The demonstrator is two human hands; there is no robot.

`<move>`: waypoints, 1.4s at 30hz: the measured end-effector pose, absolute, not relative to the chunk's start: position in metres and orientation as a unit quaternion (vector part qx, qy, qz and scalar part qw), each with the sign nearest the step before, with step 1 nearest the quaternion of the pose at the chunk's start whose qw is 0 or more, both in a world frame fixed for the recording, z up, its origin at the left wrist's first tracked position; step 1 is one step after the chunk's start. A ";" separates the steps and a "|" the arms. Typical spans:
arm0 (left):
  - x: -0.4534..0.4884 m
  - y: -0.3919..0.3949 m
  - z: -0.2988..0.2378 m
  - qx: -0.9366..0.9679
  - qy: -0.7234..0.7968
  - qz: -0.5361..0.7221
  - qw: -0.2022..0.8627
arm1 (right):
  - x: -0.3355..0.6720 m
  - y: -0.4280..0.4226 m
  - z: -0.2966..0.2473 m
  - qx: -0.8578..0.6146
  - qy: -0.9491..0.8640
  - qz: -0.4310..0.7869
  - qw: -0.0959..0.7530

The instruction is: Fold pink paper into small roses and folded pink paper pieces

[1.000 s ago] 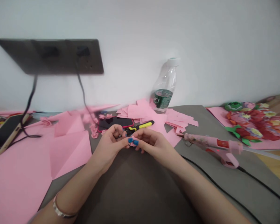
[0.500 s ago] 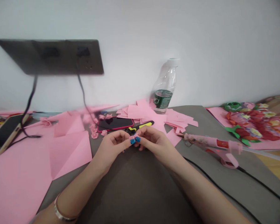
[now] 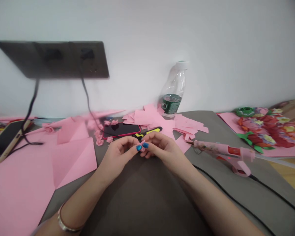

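A small folded pink paper flower [image 3: 142, 148] is pinched between my two hands above the grey tabletop. My left hand [image 3: 123, 150] grips its left side with thumb and fingers, and my right hand [image 3: 161, 146] grips its right side. Both thumbs, with blue nails, press on its near face; the fingers behind are partly hidden. Just beyond my hands lie yellow-and-black scissors or cutters [image 3: 149, 131], partly covered by my fingers. Several finished-looking pink paper flowers [image 3: 99, 141] sit to the left of a phone with a red edge [image 3: 123, 129].
Pink paper strips [image 3: 147, 118] lie around a plastic bottle [image 3: 173, 91] by the wall. On the right rest a pink glue gun [image 3: 223, 152] with its cord and several colourful paper flowers [image 3: 270, 127]. Large pink sheets [image 3: 22, 183] and another phone [image 3: 8, 139] occupy the left.
My thumbs have moved slightly apart, and more of the pink paper flower shows between them. The things on the table have stayed in place.
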State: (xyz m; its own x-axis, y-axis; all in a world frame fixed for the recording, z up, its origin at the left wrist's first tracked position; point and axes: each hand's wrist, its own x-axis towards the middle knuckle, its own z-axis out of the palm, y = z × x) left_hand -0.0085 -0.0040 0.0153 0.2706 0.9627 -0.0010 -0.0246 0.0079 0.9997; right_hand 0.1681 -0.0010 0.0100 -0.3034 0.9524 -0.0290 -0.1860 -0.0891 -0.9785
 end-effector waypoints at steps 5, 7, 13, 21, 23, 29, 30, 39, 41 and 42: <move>-0.007 -0.007 0.016 0.532 0.396 0.438 0.607 | 0.169 -0.003 0.013 -0.375 -0.450 0.683 0.437; -0.006 -0.008 0.018 0.499 0.375 0.440 0.646 | 0.169 -0.004 0.014 -0.371 -0.427 0.704 0.429; -0.002 -0.007 0.021 0.433 0.319 0.451 0.712 | 0.164 -0.006 0.015 -0.366 -0.384 0.741 0.411; -0.003 -0.004 0.013 0.407 0.375 0.491 0.673 | 0.161 -0.006 0.011 -0.391 -0.417 0.687 0.449; -0.003 -0.004 0.012 0.404 0.389 0.504 0.657 | 0.161 -0.005 0.009 -0.402 -0.452 0.649 0.462; -0.005 -0.004 0.010 0.373 0.380 0.515 0.672 | 0.161 -0.003 0.008 -0.402 -0.458 0.635 0.475; -0.005 -0.004 0.009 0.369 0.374 0.515 0.677 | 0.162 -0.003 0.009 -0.396 -0.451 0.644 0.474; -0.006 -0.003 0.011 0.363 0.314 0.455 0.750 | 0.164 -0.007 0.012 -0.318 -0.375 0.749 0.445; -0.006 -0.004 0.012 0.373 0.321 0.468 0.734 | 0.163 -0.007 0.011 -0.322 -0.368 0.748 0.449; -0.005 -0.004 0.011 0.382 0.331 0.480 0.716 | 0.163 -0.007 0.010 -0.328 -0.368 0.743 0.453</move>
